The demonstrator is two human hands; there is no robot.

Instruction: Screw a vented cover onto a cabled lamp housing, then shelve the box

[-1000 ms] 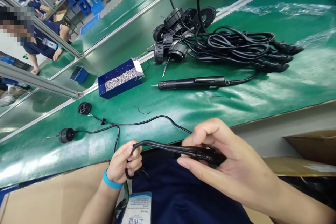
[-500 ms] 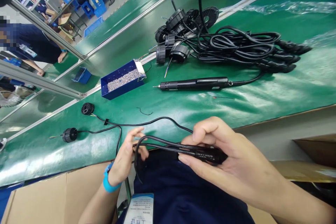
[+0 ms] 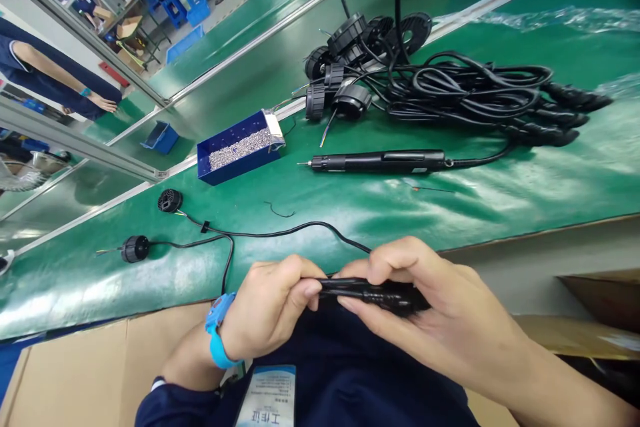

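Observation:
Low over my lap at the bench edge, my right hand [image 3: 425, 293] is closed around the thick end of a black cable [image 3: 345, 288]. My left hand [image 3: 275, 303], with a blue wristband, pinches the doubled cable just left of my right fingers. The cable's loop is hidden behind my left hand. Leading off across the green bench [image 3: 200, 293], black cable runs to two round black fittings: a ribbed one [image 3: 170, 200] and a second fitting [image 3: 135, 249] with bare wires sticking out.
A black electric screwdriver [image 3: 377, 161] lies behind my hands. Left of it stands a blue box [image 3: 240, 150] of small metal screws. Bundled black cables [image 3: 460, 90] with round fittings lie at the back. A person's arm [image 3: 60, 73] shows beyond the frame at left.
My left hand has gone from spread fingers beside the cable loop to a pinch on the cable, close to my right hand. My right hand keeps its hold. The view has shifted slightly.

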